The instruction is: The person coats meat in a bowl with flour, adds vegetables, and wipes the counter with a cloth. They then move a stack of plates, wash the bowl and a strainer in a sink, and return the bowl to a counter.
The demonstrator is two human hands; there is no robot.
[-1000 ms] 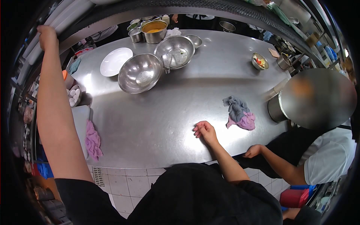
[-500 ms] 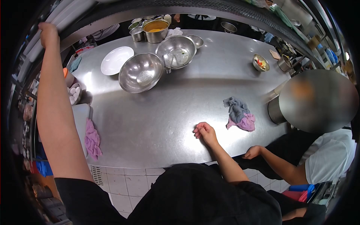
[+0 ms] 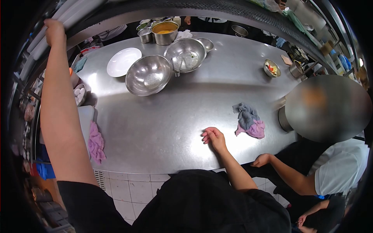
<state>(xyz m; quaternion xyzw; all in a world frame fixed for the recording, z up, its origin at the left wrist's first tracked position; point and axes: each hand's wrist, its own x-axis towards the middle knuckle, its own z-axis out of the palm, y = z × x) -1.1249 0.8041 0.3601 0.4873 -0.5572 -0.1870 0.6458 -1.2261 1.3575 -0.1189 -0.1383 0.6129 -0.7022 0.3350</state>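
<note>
Left hand (image 3: 55, 33) raised to the white dishes (image 3: 79, 16), right hand (image 3: 215, 138) low over the table (image 3: 155, 124).
The dishes lie at the far left, beside the overhead shelf (image 3: 163, 10); the left fingers are bent at their edge, but whether they grip or only touch, I cannot tell. The right fingers are loosely curled, partly open, with nothing seen in them, left of the grey cloth (image 3: 246, 114) and pink cloth (image 3: 256, 129). At such a long reach, a sound hold would want fingers well under a rim, thumb above, and an even, unhurried pull, with the free hand ready to share the weight. The round plate (image 3: 124, 62) and large bowl (image 3: 148, 77) sit below to the right, so good clearance matters; a co-worker's hand (image 3: 263, 160) is at the near right.
</note>
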